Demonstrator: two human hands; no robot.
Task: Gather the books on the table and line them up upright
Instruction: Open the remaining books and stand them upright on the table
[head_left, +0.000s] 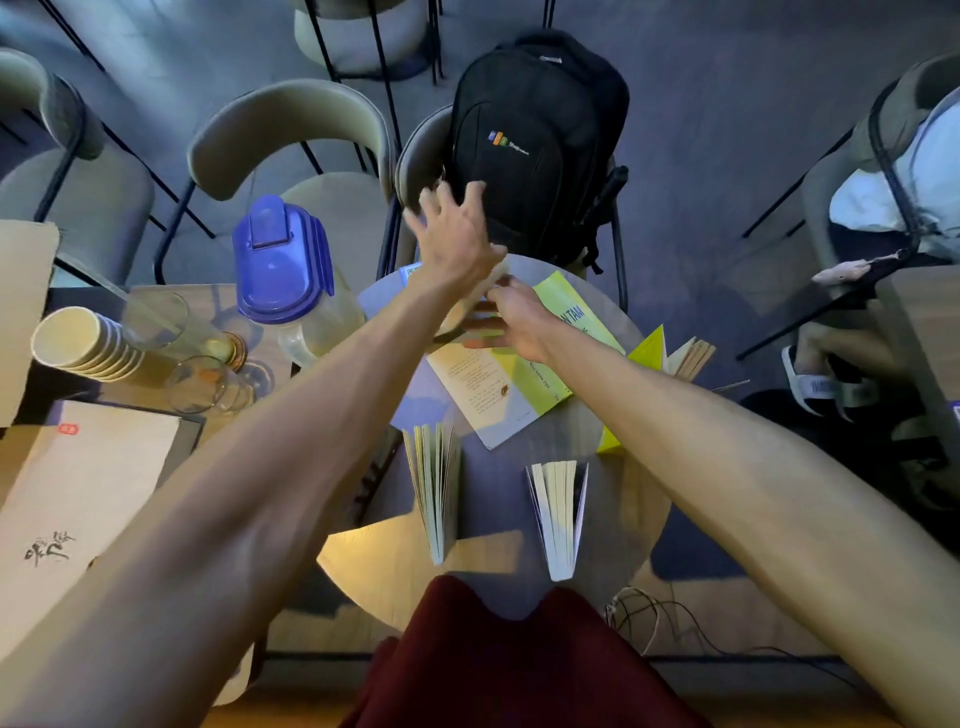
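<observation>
While both bare arms stretch out over the round bench, the two hands meet at its far side. The left hand is raised, its fingers spread wide, with its heel against a pale book that is blurred and mostly hidden. The right hand sits just right of it, fingers curled and pinching at that same book's edge; how firmly it grips cannot be told. Under the right hand lies a flat yellow-green book with a white open page beside it on the left.

Nearer the person, two books stand upright on the bench with pages fanned: one on the left and one on the right, well apart from each other. At the right rim, a yellow book and a brown-edged book stand close together.

Left of the round bench, a clear pitcher with a blue lid, a stack of paper cups lying on its side and empty glasses rest on another surface. A black backpack sits on a chair beyond the far edge.
</observation>
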